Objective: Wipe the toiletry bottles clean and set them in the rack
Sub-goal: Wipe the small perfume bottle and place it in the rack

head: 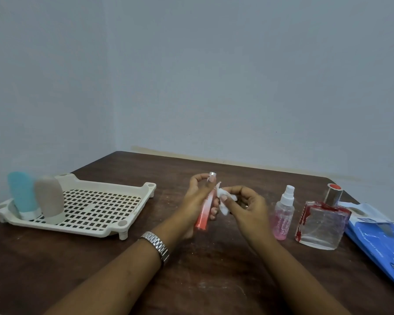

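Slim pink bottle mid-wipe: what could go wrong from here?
The left hand holds the slim pink bottle tilted while the right hand presses a wipe on it; it may slip.
The spray bottle stands close to the right wrist; a sweep could topple it.
The blue bottle and beige bottle standing in the rack could tip if nudged.

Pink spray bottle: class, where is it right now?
In the head view the pink spray bottle stands upright on the table, right of centre, between the right hand and the glass perfume bottle.
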`<state>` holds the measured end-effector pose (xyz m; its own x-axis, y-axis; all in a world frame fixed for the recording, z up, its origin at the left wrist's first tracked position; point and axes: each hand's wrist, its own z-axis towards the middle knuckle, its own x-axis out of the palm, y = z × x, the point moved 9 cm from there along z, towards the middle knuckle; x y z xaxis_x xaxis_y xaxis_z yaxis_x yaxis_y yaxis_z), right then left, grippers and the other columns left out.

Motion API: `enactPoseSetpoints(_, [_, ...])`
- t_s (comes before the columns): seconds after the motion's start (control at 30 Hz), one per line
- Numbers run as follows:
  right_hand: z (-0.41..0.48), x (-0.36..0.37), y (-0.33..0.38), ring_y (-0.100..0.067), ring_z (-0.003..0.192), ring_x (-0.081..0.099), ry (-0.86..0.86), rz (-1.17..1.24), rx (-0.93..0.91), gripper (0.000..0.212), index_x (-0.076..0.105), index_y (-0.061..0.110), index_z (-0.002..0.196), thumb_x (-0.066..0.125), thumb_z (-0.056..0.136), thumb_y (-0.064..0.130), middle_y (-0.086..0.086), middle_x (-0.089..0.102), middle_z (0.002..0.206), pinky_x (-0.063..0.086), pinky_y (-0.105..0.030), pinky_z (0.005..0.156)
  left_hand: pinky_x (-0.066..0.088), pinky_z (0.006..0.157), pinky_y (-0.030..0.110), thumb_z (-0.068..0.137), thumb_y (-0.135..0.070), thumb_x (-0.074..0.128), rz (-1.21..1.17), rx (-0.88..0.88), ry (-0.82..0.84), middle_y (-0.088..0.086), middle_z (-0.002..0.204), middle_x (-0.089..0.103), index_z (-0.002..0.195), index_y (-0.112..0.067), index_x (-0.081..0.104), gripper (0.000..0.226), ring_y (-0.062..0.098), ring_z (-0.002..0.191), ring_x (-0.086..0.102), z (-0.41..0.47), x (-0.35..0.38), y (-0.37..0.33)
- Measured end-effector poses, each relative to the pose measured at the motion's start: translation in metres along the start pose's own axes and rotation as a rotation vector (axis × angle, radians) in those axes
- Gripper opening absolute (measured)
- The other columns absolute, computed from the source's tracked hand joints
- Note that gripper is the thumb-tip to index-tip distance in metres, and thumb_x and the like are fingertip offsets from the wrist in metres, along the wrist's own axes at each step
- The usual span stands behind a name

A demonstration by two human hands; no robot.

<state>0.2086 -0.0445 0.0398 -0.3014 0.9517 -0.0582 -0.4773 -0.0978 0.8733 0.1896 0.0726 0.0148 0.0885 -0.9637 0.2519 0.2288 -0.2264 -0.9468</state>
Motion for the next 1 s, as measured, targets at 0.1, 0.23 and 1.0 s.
enactPoseSetpoints(0.1, [-0.002, 0.011, 0.005, -0.007, 0.083, 0.065, 0.084, -0.108, -0.063, 0.013, 0.072, 0.019, 0.088, 0.071, 0.079, 0.009, 0.003, 0.071, 0.085, 0.053, -0.019, 0.072, 0.044, 0.042, 0.021, 0.079, -0.036, 0.063, -0.059, 0.012, -0.076, 0.005, 0.079, 0.055, 0.121, -0.014, 0.041, 0.053, 0.01, 0.049, 0.052, 0.001, -0.008, -0.001])
enactPoseSetpoints(0.23, [-0.009, 0.029, 0.01, -0.001, 0.088, 0.062, 0.21, -0.229, -0.129, 0.018, 0.072, 0.023, 0.087, 0.073, 0.077, 0.008, 0.008, 0.068, 0.094, 0.051, -0.014, 0.072, 0.049, 0.046, 0.027, 0.087, -0.027, 0.059, -0.223, -0.023, -0.139, 0.005, 0.073, 0.054, 0.109, -0.012, 0.045, 0.03, 0.013, 0.053, 0.057, 0.005, -0.017, 0.002])
enactPoseSetpoints(1.0, [-0.013, 0.038, 0.003, -0.011, 0.083, 0.068, 0.37, -0.009, 0.017, 0.022, 0.071, 0.018, 0.086, 0.067, 0.079, -0.002, 0.008, 0.072, 0.085, 0.054, -0.024, 0.072, 0.04, 0.06, 0.03, 0.094, -0.04, 0.049, -0.337, -0.037, -0.259, 0.004, 0.063, 0.063, 0.111, -0.014, 0.043, 0.031, 0.017, 0.057, 0.049, 0.005, -0.039, 0.002])
